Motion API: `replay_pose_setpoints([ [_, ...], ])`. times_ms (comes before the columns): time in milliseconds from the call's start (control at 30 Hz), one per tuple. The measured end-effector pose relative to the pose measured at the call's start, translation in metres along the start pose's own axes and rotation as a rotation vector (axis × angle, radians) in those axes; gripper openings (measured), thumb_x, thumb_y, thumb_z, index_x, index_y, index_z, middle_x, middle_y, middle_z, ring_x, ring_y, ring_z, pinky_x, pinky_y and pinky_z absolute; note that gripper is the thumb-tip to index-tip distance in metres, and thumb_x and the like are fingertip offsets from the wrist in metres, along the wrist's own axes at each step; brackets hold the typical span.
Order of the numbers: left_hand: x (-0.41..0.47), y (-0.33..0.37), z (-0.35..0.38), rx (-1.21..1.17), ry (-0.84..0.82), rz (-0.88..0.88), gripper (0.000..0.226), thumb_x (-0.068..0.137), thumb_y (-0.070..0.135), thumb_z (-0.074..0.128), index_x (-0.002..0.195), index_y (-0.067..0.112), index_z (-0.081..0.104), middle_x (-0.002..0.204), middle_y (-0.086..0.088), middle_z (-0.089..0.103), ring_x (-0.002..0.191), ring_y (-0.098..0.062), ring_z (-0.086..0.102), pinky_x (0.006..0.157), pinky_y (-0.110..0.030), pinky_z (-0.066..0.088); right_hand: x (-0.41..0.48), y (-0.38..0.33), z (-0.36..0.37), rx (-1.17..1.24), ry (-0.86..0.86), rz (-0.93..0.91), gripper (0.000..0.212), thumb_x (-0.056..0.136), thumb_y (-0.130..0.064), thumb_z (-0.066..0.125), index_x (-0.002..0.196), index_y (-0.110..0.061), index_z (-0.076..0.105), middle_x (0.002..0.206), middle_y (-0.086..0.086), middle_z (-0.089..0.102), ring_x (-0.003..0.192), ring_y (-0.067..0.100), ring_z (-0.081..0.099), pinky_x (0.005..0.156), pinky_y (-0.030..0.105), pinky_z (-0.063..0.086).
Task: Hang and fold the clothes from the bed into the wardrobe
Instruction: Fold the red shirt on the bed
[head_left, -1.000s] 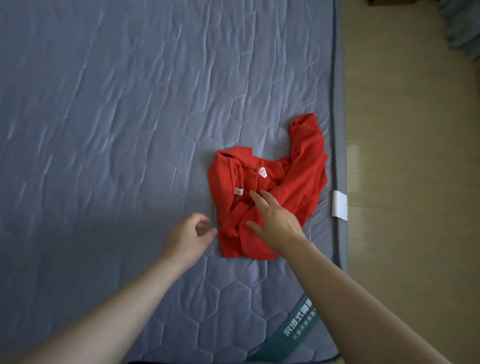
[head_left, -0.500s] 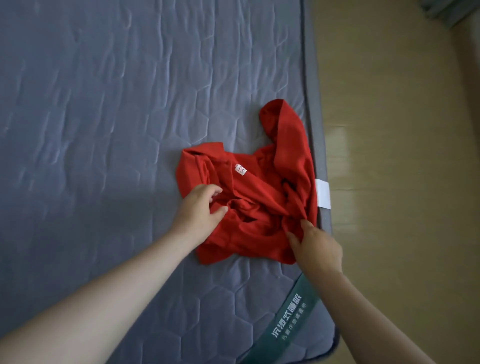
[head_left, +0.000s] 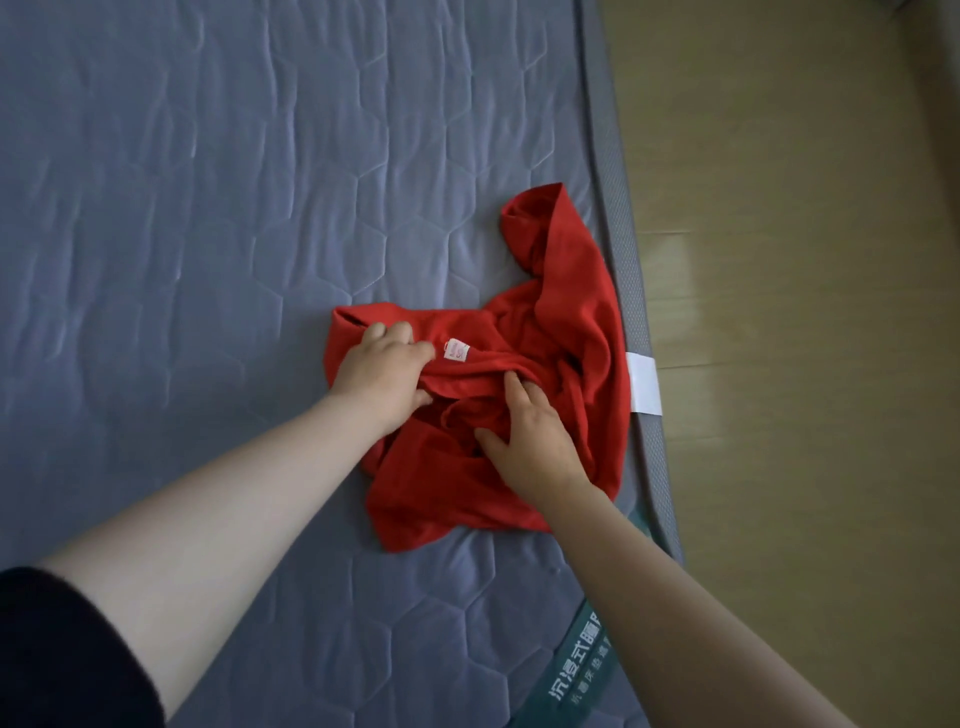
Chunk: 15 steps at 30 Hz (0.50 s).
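A crumpled red shirt (head_left: 566, 312) lies on the grey-blue quilted bed (head_left: 208, 234), close to its right edge. A small white label (head_left: 456, 349) shows near the shirt's collar. My left hand (head_left: 382, 371) grips a bunch of the red fabric at the shirt's left side, just left of the label. My right hand (head_left: 527, 439) lies on the middle of the shirt, fingers spread, their tips tucked into a fold. One sleeve or end of the shirt stretches up toward the far right.
The bed's grey side edge (head_left: 631, 312) runs down the right, with a white tag (head_left: 643, 382) on it. A green band with white lettering (head_left: 582, 670) crosses the near corner. Beyond the edge is a wooden floor (head_left: 805, 364).
My left hand moved up the shirt's left side and bunched the fabric. My right hand moved from the shirt's lower right edge onto its middle.
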<state>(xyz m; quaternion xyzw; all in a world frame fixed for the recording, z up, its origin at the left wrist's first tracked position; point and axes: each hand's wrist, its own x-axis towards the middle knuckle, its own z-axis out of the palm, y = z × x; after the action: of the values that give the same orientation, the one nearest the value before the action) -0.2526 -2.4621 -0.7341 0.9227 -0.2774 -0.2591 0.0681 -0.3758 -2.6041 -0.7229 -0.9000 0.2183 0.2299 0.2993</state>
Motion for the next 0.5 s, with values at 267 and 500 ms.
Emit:
replay_pose_setpoints([
  [267, -0.011, -0.016, -0.011, -0.155, 0.092, 0.085, 0.028, 0.074, 0.036, 0.077, 0.091, 0.017, 0.063, 0.117, 0.001, 0.053, 0.118, -0.025, 0.035, 0.102, -0.027, 0.026, 0.002, 0.006, -0.013, 0.081, 0.12, -0.032, 0.022, 0.075, -0.015, 0.07, 0.096, -0.009, 0.066, 0.088, 0.004, 0.057, 0.088, 0.026, 0.057, 0.072, 0.029, 0.039],
  [500, -0.043, -0.046, -0.06, -0.181, 0.041, 0.057, 0.028, 0.09, 0.032, 0.059, 0.073, 0.02, 0.039, 0.064, 0.007, 0.045, 0.073, -0.025, 0.05, 0.064, -0.033, 0.035, -0.033, 0.002, -0.058, 0.093, 0.126, -0.106, 0.017, 0.073, -0.01, 0.072, 0.08, -0.014, 0.057, 0.084, -0.001, 0.051, 0.079, 0.017, 0.047, 0.07, 0.026, 0.035],
])
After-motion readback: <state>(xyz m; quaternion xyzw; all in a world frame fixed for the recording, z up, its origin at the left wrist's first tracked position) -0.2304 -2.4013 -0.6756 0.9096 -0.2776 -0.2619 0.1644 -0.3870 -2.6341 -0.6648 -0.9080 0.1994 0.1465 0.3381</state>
